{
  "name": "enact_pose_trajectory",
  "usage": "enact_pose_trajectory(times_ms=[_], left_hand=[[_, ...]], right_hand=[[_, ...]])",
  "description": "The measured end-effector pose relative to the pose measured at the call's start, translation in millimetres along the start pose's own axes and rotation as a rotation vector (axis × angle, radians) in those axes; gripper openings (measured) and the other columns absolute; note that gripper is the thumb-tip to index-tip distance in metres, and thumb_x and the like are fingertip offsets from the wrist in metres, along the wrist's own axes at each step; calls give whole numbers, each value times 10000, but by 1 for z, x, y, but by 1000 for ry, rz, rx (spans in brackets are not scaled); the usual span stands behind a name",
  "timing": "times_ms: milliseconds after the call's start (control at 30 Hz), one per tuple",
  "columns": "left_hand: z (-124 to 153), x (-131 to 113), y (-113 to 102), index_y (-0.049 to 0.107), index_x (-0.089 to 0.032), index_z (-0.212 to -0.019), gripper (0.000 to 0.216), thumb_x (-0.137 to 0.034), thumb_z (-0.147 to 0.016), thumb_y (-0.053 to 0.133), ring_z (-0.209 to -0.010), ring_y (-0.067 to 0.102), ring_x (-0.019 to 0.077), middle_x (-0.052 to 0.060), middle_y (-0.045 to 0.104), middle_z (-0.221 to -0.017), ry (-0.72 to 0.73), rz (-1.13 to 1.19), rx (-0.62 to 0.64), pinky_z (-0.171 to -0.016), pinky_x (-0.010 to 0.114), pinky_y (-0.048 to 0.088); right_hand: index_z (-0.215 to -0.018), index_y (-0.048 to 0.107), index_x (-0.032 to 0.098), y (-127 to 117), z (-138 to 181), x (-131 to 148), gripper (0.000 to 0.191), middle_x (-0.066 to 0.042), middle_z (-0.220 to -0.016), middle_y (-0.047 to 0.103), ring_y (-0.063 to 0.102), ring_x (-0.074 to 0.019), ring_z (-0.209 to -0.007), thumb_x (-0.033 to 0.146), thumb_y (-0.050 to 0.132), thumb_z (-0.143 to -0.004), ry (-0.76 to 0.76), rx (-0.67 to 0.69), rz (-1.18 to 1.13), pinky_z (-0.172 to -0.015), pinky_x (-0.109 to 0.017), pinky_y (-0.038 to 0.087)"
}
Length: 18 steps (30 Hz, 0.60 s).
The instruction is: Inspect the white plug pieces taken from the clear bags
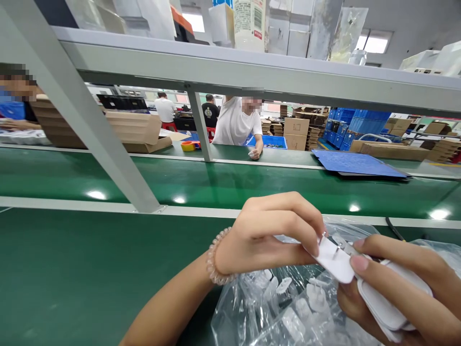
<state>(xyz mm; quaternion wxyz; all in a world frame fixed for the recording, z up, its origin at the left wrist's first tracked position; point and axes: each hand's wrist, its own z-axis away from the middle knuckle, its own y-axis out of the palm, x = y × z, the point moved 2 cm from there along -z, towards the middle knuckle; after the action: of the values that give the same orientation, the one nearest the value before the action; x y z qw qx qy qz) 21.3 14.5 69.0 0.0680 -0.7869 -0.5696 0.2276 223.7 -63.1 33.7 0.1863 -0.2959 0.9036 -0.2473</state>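
My right hand (399,283) grips a white plastic charger body (378,298) low at the right. My left hand (270,235), with a bead bracelet on the wrist, pinches the metal prongs at the charger's end face (333,257). Under both hands lies a clear plastic bag (288,307) holding several small clear plug caps.
A green conveyor belt (216,185) runs across beyond my green table (72,269). A grey slanted frame post (90,115) rises at the left. Blue sheets (355,163) lie on the far side. A person in a white shirt (237,122) leans there, cardboard boxes (139,132) nearby.
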Motion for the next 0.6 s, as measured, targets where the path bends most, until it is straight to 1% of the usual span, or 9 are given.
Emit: enact_pose_trajectory(times_ms=[133,200,300,367,400,467,533,567,600], left_hand=[[-1,8,3,615,-130,-727,158,-152,-863,693,-737,666,123,89,683,-817,13,49,-15,-711,196,583],[-1,12,6,616,-126,-732,155,-154,-862,695,-734,662,123,90,681,-808,18,54,-21,-710,194,577],[-1,14,9,616,-123,-747,160,-182,-885,671,-731,656,120,92,676,-817,48,41,-26,-707,195,576],[-1,14,8,616,-122,-753,162,-187,-896,656,-730,653,116,89,670,-823,46,11,-25,-701,193,575],[0,14,6,617,-122,-757,156,-181,-897,653,-729,652,114,87,668,-826,34,-12,-19,-699,193,574],[3,13,2,625,-126,-780,116,-153,-886,664,-732,650,112,79,667,-836,11,-68,-5,-694,194,569],[5,11,-1,633,-138,-825,77,-112,-852,700,-751,646,112,64,664,-855,8,-126,-52,-699,198,562],[5,11,0,633,-147,-845,105,-88,-830,719,-763,641,112,53,661,-860,7,-147,-104,-702,199,557],[3,11,3,630,-158,-855,145,-67,-809,734,-771,634,112,40,655,-858,5,-157,-173,-702,201,552]], right_hand=[[-1085,636,294,4,-3,4,224,-81,-1001,641,657,-180,-775,218,620,-875,115,-85,-66,-628,-287,538],[-1122,614,292,5,-2,3,255,-89,-1021,623,651,-175,-787,208,617,-881,137,-73,-97,-627,-283,540],[-1180,598,286,4,-1,-2,354,-99,-1075,605,651,-166,-815,158,650,-854,97,13,-109,-627,-260,549],[-1185,596,270,4,-4,-5,371,-100,-1079,597,646,-157,-822,137,658,-844,50,39,-105,-633,-243,546],[-1175,595,253,5,-7,-6,364,-98,-1064,594,639,-151,-824,125,657,-840,18,29,-105,-641,-236,542],[-1142,583,218,10,-15,-8,352,-91,-1020,594,621,-144,-828,94,664,-822,-16,-59,-126,-661,-229,529],[-1089,570,206,23,-23,-15,306,-71,-950,600,593,-143,-796,83,650,-821,83,-100,-231,-659,-247,505],[-1051,573,204,33,-25,-21,259,-56,-904,601,578,-144,-767,92,638,-828,170,-70,-302,-647,-259,490],[-988,585,203,45,-25,-29,179,-36,-842,592,556,-142,-720,116,628,-837,268,29,-385,-627,-269,471]])
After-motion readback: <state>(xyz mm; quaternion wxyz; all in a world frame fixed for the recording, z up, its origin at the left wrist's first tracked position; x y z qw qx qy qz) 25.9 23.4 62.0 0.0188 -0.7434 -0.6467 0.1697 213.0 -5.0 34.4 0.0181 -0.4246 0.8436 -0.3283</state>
